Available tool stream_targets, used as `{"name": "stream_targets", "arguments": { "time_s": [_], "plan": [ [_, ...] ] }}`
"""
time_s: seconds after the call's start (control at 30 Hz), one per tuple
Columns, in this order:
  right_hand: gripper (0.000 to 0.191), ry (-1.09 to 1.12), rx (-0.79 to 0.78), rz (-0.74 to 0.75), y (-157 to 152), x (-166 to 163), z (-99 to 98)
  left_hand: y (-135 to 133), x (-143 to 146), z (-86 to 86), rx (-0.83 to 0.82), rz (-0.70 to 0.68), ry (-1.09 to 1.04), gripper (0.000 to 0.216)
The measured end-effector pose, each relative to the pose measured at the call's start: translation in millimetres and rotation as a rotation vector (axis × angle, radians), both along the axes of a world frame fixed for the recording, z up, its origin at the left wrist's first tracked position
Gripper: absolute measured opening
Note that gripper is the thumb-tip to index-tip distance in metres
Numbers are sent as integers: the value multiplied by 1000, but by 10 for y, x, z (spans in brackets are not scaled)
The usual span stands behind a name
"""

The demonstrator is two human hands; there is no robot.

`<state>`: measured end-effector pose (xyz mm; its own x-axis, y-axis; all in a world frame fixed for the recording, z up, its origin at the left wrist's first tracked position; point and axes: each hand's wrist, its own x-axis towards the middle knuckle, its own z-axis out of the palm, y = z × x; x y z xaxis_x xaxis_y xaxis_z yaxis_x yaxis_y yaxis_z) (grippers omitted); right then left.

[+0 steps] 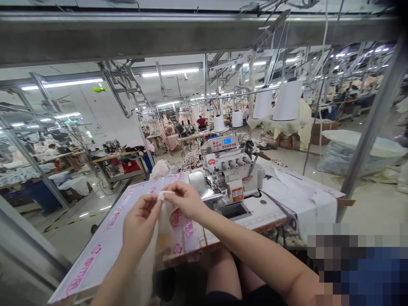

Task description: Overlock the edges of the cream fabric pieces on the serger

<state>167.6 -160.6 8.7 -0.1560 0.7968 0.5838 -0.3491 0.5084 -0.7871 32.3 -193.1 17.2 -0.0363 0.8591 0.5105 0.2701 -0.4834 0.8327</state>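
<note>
Both of my hands hold up a thin, cream-white piece of fabric (145, 259) by its top edge, above the left part of the sewing table. My left hand (140, 216) pinches that edge between thumb and fingers. Close beside it, my right hand (185, 199) pinches the same edge, its forearm reaching across from the lower right. From there the fabric hangs down past the table's front edge. An overlock sewing machine (229, 168) with a lit blue display stands just right of my hands, apart from them.
Printed plastic sheeting (111, 225) covers the table's left side. White fabric (299, 193) drapes over the right end. Large thread cones (287, 100) stand above the machine. A metal post (366, 123) rises at the right, and a person's pixelated figure (366, 272) is at the lower right.
</note>
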Motion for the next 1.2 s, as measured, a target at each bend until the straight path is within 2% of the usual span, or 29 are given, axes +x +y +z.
{"name": "stream_targets", "arguments": {
  "time_s": [0.2, 0.37, 0.53, 0.67, 0.73, 0.8, 0.87, 0.93, 1.0, 1.03, 1.1, 1.2],
  "plan": [
    [15, -131, 159, -206, 7, 6, 345, 69, -58, 441, -66, -118, -9, 45],
    [15, -168, 227, -232, -59, 120, 617, 86, -67, 752, -168, -252, 33, 48],
    [18, -194, 324, -326, -117, 269, 878, 39, 64, 1043, -149, -171, 207, 43],
    [22, -223, 401, -334, -284, 435, 1039, -55, 234, 1302, -176, -168, 157, 34],
    [23, -283, 423, -288, -426, 533, 1021, -176, 310, 1462, -66, -60, 139, 31],
    [26, -386, 393, -201, -588, 635, 915, -345, 373, 1634, 64, 56, 153, 37],
    [28, -495, 299, -91, -746, 744, 751, -528, 412, 1791, 156, 125, 161, 48],
    [28, -558, 150, 31, -883, 873, 588, -678, 402, 1903, 235, 132, 134, 51],
    [29, -556, 9, 121, -998, 1036, 479, -751, 319, 1939, 284, 90, 57, 43],
    [29, -533, -41, 135, -1049, 1132, 452, -751, 249, 1919, 257, 63, 23, 38],
    [31, -474, -104, 100, -1146, 1342, 432, -681, 71, 1790, 72, -12, -13, 39],
    [34, -471, -184, -23, -1273, 1648, 397, -464, -175, 1387, -288, -178, 7, 52]
  ]
}}
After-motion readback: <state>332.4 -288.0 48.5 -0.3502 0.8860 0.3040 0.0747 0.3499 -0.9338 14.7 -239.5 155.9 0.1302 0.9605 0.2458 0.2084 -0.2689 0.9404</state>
